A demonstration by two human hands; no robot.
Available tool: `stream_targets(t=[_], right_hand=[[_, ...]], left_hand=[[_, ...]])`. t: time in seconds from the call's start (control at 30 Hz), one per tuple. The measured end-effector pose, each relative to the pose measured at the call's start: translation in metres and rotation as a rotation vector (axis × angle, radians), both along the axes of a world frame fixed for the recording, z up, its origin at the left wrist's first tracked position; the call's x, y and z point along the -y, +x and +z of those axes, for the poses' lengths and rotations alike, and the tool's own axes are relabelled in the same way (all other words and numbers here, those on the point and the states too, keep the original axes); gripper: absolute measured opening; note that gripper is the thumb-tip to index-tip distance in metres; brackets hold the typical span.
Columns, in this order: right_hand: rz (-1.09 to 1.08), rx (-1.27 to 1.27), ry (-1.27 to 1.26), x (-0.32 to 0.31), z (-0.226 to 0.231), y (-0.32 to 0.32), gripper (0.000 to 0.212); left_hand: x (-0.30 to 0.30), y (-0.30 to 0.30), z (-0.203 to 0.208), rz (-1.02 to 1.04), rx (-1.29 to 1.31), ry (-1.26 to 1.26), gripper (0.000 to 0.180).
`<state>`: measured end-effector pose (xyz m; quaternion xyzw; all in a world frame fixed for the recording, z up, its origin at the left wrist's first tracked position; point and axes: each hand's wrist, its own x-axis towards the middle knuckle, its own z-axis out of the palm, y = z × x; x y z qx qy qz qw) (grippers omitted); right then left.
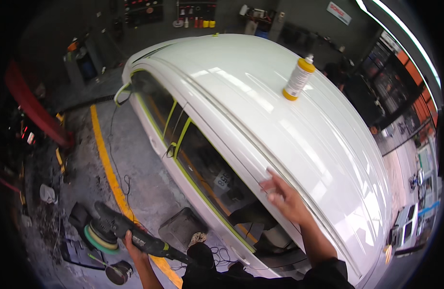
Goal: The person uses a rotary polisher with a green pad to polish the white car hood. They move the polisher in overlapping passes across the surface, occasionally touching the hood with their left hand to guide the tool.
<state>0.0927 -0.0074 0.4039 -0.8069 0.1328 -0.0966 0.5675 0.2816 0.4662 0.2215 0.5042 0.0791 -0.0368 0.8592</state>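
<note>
My left hand (133,244) is wrapped round the body of a black polisher (117,222), low beside the car. Its round pad (100,239), pale with a green edge, points down and away from the bodywork. My right hand (285,196) is over the near edge of the white car roof (260,135), fingers apart and holding nothing; whether the fingertips touch the paint I cannot tell. Farther along the roof stands a yellow bottle (299,79) with a white label. Yellow-green masking tape (210,208) borders the side windows.
A dark cable (117,161) runs along the floor near a yellow line (101,147). Below the car door are a dark bin-like box (183,226) and a dark can (119,273). A white bucket (47,193) and a red post (34,106) stand at left.
</note>
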Motion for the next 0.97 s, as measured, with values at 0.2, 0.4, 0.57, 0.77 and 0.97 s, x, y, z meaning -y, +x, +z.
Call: stream_targets(t=[0.2,0.4,0.57,0.77,0.97], right_hand=[[-1.007,0.421,-0.506,0.236,0.027,0.152,0.110],[-1.222,0.116,-0.433,0.361,-0.008,0.235,0.140],[-1.151,0.272,-0.305,0.379,-0.007,0.274,0.119],[-1.117,0.436,-0.314,0.346,-0.011,0.259,0.090],[-0.910,0.753,-0.415,0.244,-0.012,0.132,0.074]], left_hand=[[-0.006,-0.043,-0.069,0.102,-0.434,-0.161,0.055],[-0.046,-0.070,-0.131,0.154,-0.636,0.072,0.047],[-0.074,-0.083,-0.161,0.072,-0.593,0.150,0.048],[-0.054,-0.065,-0.166,-0.007,-0.559,0.186,0.053],[-0.002,-0.045,-0.172,-0.229,-0.534,-0.070,0.069]])
